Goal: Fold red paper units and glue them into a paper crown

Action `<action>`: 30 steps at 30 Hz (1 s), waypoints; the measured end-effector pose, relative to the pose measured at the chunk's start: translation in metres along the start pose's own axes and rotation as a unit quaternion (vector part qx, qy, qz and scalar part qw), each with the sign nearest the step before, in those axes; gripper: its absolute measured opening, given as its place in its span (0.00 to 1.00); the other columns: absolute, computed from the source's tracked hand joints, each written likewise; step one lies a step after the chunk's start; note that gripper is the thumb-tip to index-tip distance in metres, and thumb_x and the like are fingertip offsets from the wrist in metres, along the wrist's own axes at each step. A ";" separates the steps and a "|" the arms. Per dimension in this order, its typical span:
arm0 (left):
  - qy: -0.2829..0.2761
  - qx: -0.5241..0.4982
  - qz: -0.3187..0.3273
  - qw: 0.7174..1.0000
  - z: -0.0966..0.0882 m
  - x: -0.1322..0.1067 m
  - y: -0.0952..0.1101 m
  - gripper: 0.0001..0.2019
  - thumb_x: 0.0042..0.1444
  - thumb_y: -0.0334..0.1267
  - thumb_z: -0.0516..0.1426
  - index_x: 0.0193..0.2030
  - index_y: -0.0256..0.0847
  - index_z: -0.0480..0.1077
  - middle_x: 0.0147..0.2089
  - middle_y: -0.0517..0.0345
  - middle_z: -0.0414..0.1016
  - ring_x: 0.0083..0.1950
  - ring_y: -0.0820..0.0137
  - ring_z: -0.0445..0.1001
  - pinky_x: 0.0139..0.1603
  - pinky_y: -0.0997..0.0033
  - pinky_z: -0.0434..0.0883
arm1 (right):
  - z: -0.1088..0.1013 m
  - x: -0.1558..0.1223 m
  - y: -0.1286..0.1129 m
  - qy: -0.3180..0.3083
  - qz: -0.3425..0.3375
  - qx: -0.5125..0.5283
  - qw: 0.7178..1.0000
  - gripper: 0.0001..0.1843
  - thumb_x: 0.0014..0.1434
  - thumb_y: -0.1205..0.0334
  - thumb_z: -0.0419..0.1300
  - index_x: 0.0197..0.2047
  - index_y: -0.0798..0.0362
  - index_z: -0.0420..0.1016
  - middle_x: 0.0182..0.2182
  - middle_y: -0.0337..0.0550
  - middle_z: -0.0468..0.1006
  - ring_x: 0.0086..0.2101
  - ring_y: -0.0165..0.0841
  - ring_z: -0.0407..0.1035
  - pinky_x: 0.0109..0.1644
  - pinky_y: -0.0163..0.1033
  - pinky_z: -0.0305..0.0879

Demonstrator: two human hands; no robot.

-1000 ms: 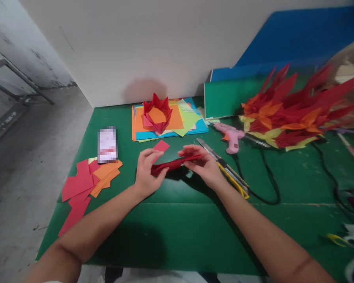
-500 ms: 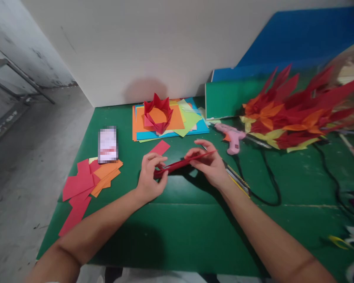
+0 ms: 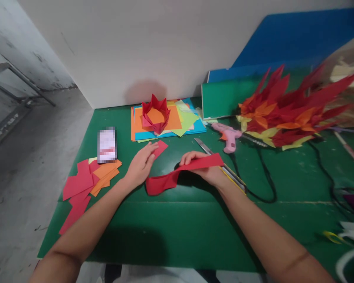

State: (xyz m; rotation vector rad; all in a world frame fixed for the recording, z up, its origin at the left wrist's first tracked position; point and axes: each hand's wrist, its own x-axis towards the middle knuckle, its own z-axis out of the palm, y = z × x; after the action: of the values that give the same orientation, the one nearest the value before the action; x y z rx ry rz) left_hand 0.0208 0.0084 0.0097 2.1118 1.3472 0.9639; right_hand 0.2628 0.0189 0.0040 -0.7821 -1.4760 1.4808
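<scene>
A long strip of red paper point(image 3: 162, 184) is held by my right hand point(image 3: 191, 159), whose fingers are closed around its middle. One end of the strip lies across my wrist and the other curls down toward the table. My left hand point(image 3: 141, 163) is open, its fingers stretched out onto a small red paper piece point(image 3: 161, 149) lying flat on the table. Under and behind my right hand rests a utility knife point(image 3: 234, 179) with its blade out.
On the green table point(image 3: 165, 232) are a red folded paper ring point(image 3: 156, 127) on coloured sheets point(image 3: 141, 135), a pink glue gun point(image 3: 230, 137), a phone point(image 3: 107, 143) and red and orange paper pieces point(image 3: 79, 182). A red-orange paper flame point(image 3: 292, 106) stands at right.
My left hand has let go of the strip and moved up to the small red piece. The strip has opened out and now hangs from my right hand alone.
</scene>
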 end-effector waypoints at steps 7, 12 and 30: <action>-0.177 0.249 0.067 0.950 -0.007 -0.028 -0.001 0.23 0.65 0.43 0.48 0.65 0.39 0.58 0.69 0.43 0.55 0.70 0.58 0.53 0.66 0.50 0.56 | -0.001 0.004 0.005 0.126 -0.008 0.034 0.991 0.13 0.44 0.57 0.72 0.27 0.49 0.72 0.29 0.37 0.74 0.32 0.32 0.69 0.40 0.40 0.67; -0.151 0.401 0.046 0.903 -0.026 -0.099 0.022 0.26 0.61 0.48 0.53 0.62 0.38 0.63 0.67 0.39 0.58 0.67 0.48 0.58 0.60 0.49 0.64 | -0.001 0.006 0.007 0.159 0.004 0.058 0.985 0.13 0.41 0.57 0.72 0.28 0.48 0.73 0.29 0.36 0.74 0.34 0.32 0.69 0.41 0.40 0.68; -0.032 0.294 -0.035 0.954 -0.093 -0.134 0.032 0.38 0.61 0.52 0.52 0.71 0.47 0.36 0.71 0.42 0.46 0.71 0.48 0.48 0.65 0.38 0.53 | 0.009 0.005 0.005 0.171 0.012 0.069 0.983 0.13 0.41 0.58 0.73 0.29 0.48 0.74 0.29 0.36 0.75 0.31 0.31 0.69 0.38 0.39 0.69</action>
State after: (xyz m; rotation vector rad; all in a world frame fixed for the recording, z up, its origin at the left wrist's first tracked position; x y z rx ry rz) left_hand -0.0680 -0.1263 0.0503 2.4588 1.8297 0.4881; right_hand 0.2518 0.0200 0.0009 -0.9197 -1.0995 1.3693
